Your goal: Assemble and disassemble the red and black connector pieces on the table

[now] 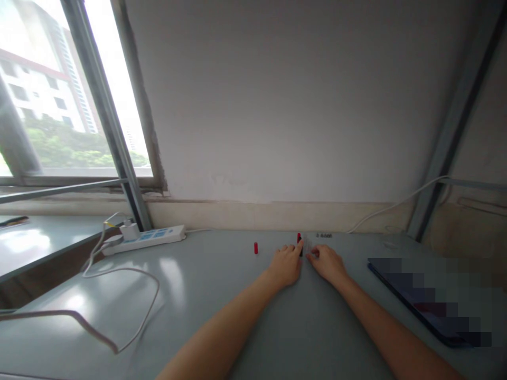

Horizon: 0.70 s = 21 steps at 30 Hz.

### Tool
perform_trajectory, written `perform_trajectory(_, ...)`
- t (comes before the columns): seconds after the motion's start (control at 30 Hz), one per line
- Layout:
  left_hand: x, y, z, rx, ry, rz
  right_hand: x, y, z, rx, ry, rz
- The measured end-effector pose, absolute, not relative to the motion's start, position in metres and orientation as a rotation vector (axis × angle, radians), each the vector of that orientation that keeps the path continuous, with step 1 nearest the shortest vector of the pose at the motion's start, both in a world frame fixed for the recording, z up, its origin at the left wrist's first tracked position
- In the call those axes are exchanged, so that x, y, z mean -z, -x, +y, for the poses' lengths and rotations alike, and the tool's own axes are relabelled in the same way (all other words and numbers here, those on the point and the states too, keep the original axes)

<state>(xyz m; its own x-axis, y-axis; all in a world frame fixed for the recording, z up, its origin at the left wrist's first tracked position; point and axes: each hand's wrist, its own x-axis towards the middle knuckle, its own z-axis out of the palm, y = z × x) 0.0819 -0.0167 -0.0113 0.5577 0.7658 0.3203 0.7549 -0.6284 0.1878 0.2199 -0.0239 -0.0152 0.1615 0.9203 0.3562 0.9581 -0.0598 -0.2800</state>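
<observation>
Near the back of the grey table, my left hand [285, 264] has its fingers curled, with the index finger against a small upright red-and-black piece [299, 238]. That piece is partly covered by the fingers. Close by on the right, my right hand [328, 262] has thumb and fingertips drawn together beside a clear, see-through thing [306, 243]. What lies between those fingertips is too small to make out. A short red cylinder [255, 248] stands alone to the left of my left hand. Behind my right hand is a row of several small dark pieces [324, 235].
A white power strip [146, 240] with plugs lies at the back left, its pale cable [152, 301] looping over the table. A dark-edged tablet-like slab [420, 311], partly blurred out, lies at right. Metal posts [106, 105] and the wall bound the table.
</observation>
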Motion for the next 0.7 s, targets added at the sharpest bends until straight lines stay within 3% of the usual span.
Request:
perform_trajectory(0.23, 0.000, -0.084, -0.013, -0.605, -2.849, 1.402, 0.014, -0.219, -0.023, 0.059, 2.023, -1.795)
perform_trajectory(0.7, -0.005, -0.066, -0.016, -1.054, -2.517, 1.382, 0.016, -0.218, -0.020, 0.019, 1.984, -1.766)
